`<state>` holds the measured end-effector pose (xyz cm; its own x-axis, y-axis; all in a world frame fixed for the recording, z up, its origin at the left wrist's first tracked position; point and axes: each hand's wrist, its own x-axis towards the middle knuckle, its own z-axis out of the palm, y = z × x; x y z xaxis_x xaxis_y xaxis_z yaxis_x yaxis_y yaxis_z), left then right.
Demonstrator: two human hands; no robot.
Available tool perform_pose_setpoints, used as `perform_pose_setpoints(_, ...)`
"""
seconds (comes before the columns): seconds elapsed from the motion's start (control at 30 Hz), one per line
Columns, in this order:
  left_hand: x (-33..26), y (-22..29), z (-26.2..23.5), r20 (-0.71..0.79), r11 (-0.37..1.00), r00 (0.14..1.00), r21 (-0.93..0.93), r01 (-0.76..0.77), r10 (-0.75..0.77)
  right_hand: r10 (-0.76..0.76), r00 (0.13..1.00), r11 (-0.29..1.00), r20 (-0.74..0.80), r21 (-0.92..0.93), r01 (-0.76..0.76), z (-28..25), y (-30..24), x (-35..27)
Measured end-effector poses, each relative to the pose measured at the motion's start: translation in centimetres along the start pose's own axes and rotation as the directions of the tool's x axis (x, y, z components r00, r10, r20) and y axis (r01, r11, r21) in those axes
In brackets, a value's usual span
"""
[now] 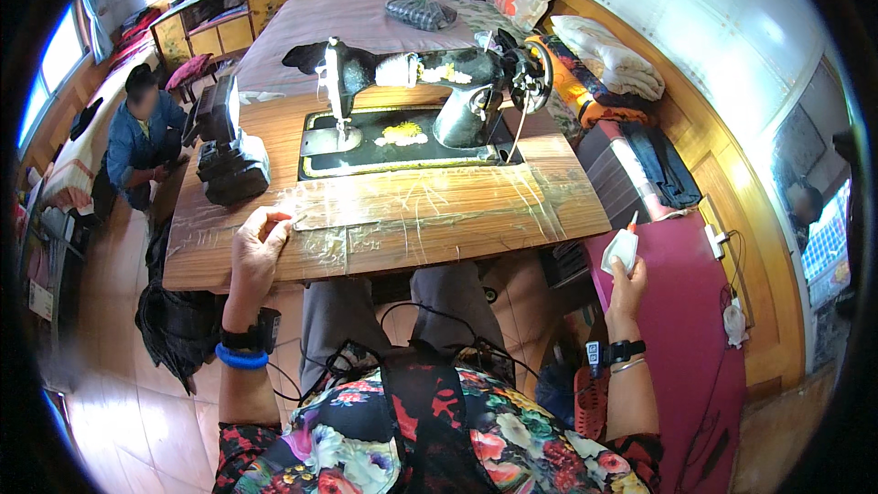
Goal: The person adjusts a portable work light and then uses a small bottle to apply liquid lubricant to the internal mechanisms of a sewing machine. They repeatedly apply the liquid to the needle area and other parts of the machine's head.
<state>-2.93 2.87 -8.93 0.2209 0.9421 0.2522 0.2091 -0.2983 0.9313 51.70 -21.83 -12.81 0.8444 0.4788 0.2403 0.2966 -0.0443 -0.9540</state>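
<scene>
A black sewing machine with yellow decoration stands on a wood-look tabletop in front of me. My left hand is at the table's front left edge, thumb and fingers pressed together; whatever they hold, if anything, is too small to make out. Out to the right, past the table's corner, my right hand is closed round a small white squeeze bottle. The bottle's red pointed tip faces up. Stacked dark folded pieces lie on the tabletop's left side, beyond my left hand.
A bed stands behind the machine. At the left, a person in blue crouches near the table. Dark cloth hangs below the table's left edge. A magenta-covered surface runs along the right, near a wall socket with cords.
</scene>
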Motion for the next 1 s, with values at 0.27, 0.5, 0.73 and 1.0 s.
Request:
perform_pose_setpoints(0.27,0.1,-0.2,0.0,0.009,1.000,1.000,0.022,0.013,-0.013,-0.005,0.897,0.656,0.442,0.678,-0.331,9.0,-8.5,-4.7)
perform_pose_setpoints(0.5,0.2,-0.5,0.6,-0.001,0.988,0.997,0.136,-0.079,0.080,-0.071,0.725,0.384,0.685,0.690,-0.614,18.4,-10.7,-6.4)
perform_pose_setpoints(0.73,-0.2,-0.3,0.7,-0.003,0.981,0.991,0.143,-0.129,0.131,0.015,0.657,0.438,0.754,0.586,-0.682,18.9,-13.2,-9.0)
perform_pose_setpoints(1.0,-0.3,-0.8,0.5,0.038,0.972,0.986,0.165,-0.166,0.162,-0.023,0.728,0.487,0.685,0.644,-0.590,16.5,-14.4,-10.4)
